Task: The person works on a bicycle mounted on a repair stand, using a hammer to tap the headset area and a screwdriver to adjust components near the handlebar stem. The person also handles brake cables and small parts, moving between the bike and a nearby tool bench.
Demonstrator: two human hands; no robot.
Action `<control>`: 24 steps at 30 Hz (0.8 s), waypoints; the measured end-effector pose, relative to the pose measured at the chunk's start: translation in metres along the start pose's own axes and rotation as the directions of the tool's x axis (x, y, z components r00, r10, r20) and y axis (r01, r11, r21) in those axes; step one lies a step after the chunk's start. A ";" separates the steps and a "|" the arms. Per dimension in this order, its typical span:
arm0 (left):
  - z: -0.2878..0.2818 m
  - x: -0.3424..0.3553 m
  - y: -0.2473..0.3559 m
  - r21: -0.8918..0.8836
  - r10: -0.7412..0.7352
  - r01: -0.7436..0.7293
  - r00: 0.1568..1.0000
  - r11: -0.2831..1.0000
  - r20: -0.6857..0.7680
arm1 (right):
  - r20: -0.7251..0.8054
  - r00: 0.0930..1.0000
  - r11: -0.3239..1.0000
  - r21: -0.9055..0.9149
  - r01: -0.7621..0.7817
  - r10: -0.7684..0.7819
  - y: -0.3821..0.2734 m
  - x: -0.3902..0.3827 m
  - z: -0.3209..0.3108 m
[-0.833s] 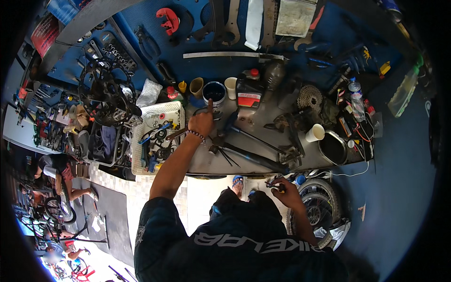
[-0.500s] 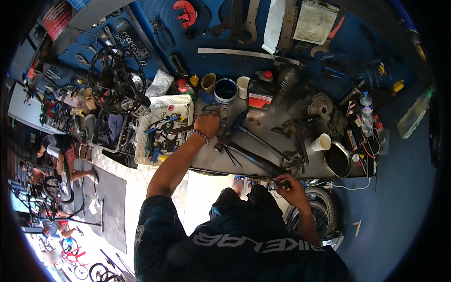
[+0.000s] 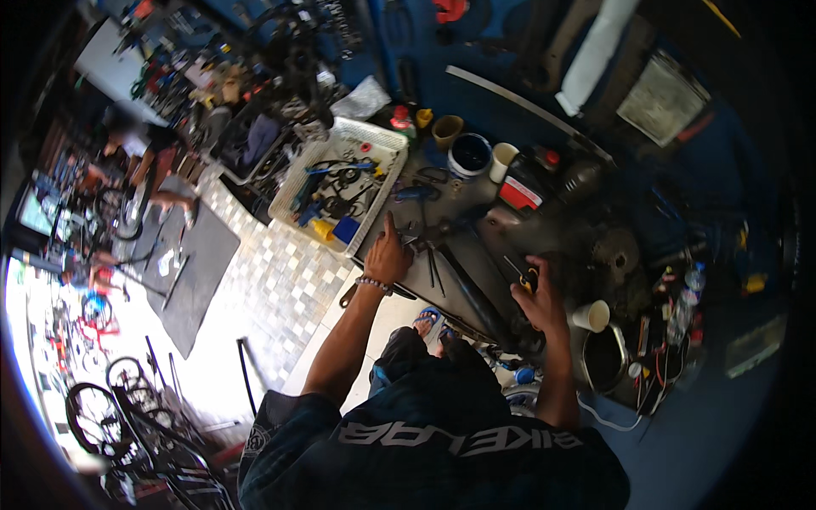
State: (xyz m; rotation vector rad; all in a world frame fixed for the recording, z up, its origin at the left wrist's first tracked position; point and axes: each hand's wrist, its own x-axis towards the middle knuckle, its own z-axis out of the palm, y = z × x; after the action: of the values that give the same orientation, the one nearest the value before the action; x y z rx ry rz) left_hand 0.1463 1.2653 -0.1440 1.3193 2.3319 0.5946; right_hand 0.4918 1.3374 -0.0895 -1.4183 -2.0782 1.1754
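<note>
My left hand (image 3: 389, 257) is over the bench's left front edge, its index finger stretched out and the others curled. A brown handle end (image 3: 348, 295) with a hole sticks out beside its wrist; the rest of that tool is hidden. My right hand (image 3: 541, 297) is closed around a yellow-and-black handled tool (image 3: 530, 279) with a thin shaft, which looks like a screwdriver, above the bench. Between the hands lie a long dark hammer-like handle (image 3: 469, 291) and thin dark rods (image 3: 435, 269). A blue-handled tool (image 3: 414, 194) lies beyond my left hand.
A white basket (image 3: 393, 183) of small parts stands at the left. Along the back are a white tub (image 3: 470, 155), a paper cup (image 3: 503, 161) and a black bottle (image 3: 520, 194). Another cup (image 3: 592, 315) stands right. A person (image 3: 161, 161) is at the far left.
The view has swung, showing more floor at left. My left hand has drawn back toward the bench edge, index finger now extended. My right hand has risen over the bench with its tool.
</note>
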 end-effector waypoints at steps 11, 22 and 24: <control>0.040 0.035 -0.042 0.057 0.072 -0.061 0.974 0.997 -0.214 | 0.137 0.991 0.934 -0.352 0.059 -0.011 0.048 0.122 0.046; -0.201 0.002 -0.090 -0.319 0.048 -0.166 0.937 0.933 -0.346 | 0.023 0.969 0.884 -0.404 0.234 -0.245 -0.056 0.093 0.077; -0.254 0.046 -0.145 -0.189 -0.018 -0.083 0.878 0.978 -0.478 | 0.140 0.972 0.912 -0.342 0.227 -0.189 -0.109 0.086 0.098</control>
State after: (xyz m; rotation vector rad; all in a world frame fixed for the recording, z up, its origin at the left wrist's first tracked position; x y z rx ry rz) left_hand -0.1113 1.1956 -0.0170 1.2202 2.5332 1.2623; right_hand 0.3241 1.3556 -0.0737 -1.2567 -2.5444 0.8320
